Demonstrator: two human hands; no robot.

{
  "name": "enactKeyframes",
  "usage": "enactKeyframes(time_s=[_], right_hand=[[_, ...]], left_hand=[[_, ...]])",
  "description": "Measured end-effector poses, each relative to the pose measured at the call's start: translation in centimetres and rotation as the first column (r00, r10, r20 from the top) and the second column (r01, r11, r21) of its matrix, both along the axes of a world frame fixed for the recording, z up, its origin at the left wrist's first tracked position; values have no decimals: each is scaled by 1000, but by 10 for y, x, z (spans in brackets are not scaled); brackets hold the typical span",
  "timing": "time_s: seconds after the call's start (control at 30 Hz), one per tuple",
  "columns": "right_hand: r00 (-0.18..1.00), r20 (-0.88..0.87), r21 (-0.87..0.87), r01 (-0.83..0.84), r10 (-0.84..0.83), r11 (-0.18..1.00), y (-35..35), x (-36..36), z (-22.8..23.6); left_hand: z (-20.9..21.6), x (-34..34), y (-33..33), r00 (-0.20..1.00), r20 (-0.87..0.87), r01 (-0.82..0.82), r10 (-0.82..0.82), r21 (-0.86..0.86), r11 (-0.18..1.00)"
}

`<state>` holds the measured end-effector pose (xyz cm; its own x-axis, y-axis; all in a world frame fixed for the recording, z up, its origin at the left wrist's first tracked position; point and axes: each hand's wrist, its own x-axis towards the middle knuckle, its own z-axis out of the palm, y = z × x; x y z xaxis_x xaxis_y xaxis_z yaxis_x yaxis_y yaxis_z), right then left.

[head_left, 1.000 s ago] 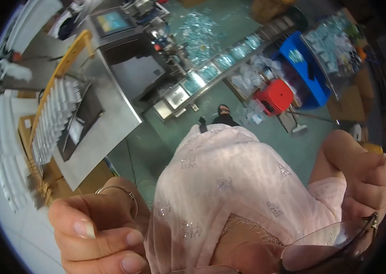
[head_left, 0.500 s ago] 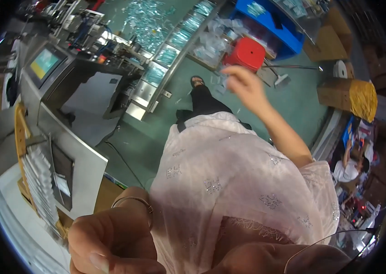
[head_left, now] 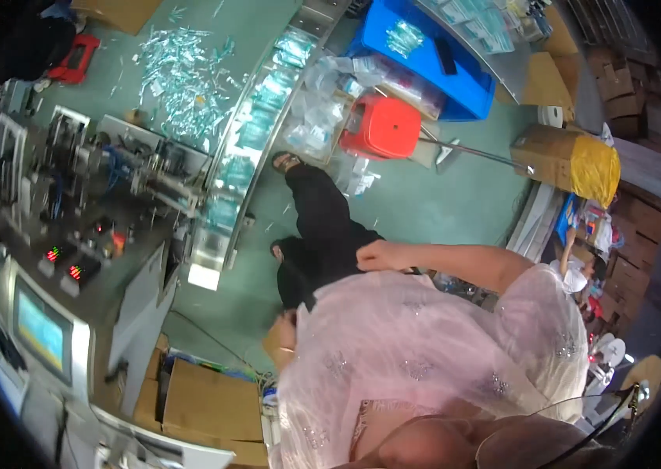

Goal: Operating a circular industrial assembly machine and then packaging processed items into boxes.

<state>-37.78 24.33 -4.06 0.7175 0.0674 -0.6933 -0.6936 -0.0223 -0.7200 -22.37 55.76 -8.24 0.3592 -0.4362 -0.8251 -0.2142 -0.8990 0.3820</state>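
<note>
My right hand is held over the front of my black trousers, just past the hem of my pale pink shirt. Its fingers are curled in; whether anything lies in them is hidden. Low at my left side hangs my left hand, a bracelet on its wrist, beside the shirt's edge. Its fingers are small and partly hidden, so their state cannot be made out. The conveyor, carrying clear packs with teal contents, runs ahead of my feet on the left.
A machine with a lit screen stands at left, with cardboard boxes near it. Ahead are a red stool, a blue bin and teal pieces scattered on the floor. A yellow-wrapped carton stands right; a person is beyond.
My view has turned and shifted. My right hand has come in from outstretched to my body. My left hand has dropped from close before the camera to my side.
</note>
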Motion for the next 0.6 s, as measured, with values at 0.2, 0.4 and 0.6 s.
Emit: enactKeyframes(time_s=[0.2, 0.4, 0.6], right_hand=[[950, -31, -74, -311, 310, 947, -84, 42, -76], [979, -187, -643, -185, 82, 743, -157, 89, -311], [840, -251, -887, -399, 481, 234, -160, 121, -488]], left_hand=[[-15, -44, -16, 895, -351, -357, 275, -194, 914], [-82, -35, -49, 452, -841, -606, 298, -45, 794], [-200, 47, -26, 756, -602, -498, 257, -274, 823]])
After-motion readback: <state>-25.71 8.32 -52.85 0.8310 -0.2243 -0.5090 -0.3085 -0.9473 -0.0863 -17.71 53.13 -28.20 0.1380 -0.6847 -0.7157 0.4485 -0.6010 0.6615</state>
